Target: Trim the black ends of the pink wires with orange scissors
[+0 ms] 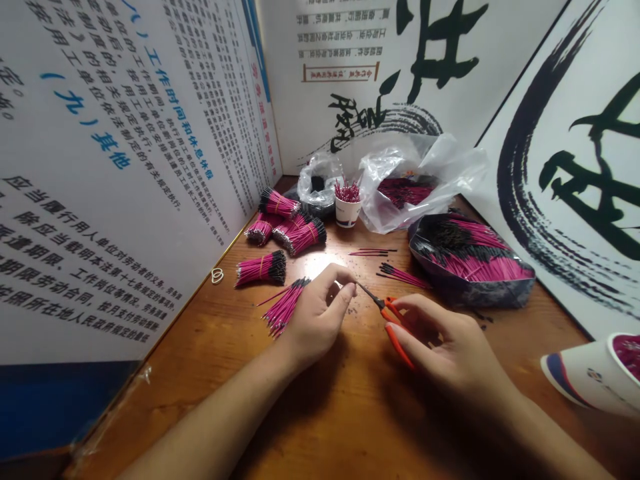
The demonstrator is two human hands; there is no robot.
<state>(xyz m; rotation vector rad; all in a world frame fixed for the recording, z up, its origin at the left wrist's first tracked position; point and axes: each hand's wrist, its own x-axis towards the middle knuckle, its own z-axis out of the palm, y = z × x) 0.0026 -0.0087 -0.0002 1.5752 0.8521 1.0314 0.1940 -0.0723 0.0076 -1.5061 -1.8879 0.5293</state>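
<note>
Curls right grip (457, 350) around orange scissors (381, 304), pinches left grip (315, 320) by their tip, leaving any hold unclear; has, beyond both, a paper cup (347, 215) and clear bag (373, 208) of magenta wires (348, 192).

Left forearm (225, 407): bare, slanting up and rightward from the bottom edge.
Left wrist (290, 353): nearly straight, in line with the forearm.
Left grip (320, 310): drawn together in a pinch.
Left index finger (334, 270): arched, bent down toward the thumb.
Left thumb (341, 303): extended, tip at the index fingertip.
Right forearm (535, 420): bare, slanting up and leftward.
Right grip (455, 340): curled in a hold, near the left.
Right thumb (407, 340): stretched forward, below the index finger (417, 305), tips parted.
</note>
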